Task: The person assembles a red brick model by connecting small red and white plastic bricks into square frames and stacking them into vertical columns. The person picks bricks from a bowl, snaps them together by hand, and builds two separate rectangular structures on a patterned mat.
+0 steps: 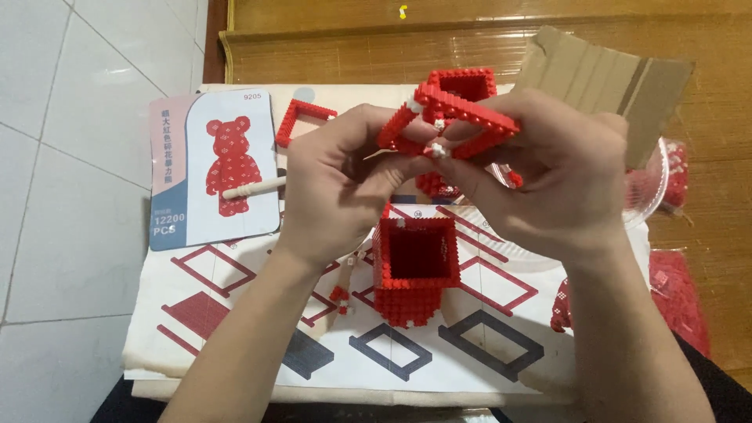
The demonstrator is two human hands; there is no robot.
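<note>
Instruction sheet is the biggest thing, spread flat over the low desk, printed with red and dark grey frame diagrams; it covers the near part up to the left edge, white tiled floor beyond that edge. Brown cardboard piece sits at the far right corner, tilted. Picture card showing a red bear lies on the sheet's far left corner, with a small wooden-handled tool across its right side. Clear plastic dish with red bits sits at the right edge, partly behind your right hand; bag of red bricks near the right edge, closer to you.

Hollow red brick block, square and open on top, stands on the sheet's middle, just below your hands. Loose red square frame lies flat at the sheet's far edge, left of your hands.

Your left hand and right hand are both raised over the sheet's middle. Together you hold a red brick frame assembly, tilted, above the hollow block. Left grip is pinched on its left end; right grip is closed around its right side, fingertips pressing at a small white piece on the underside.
</note>
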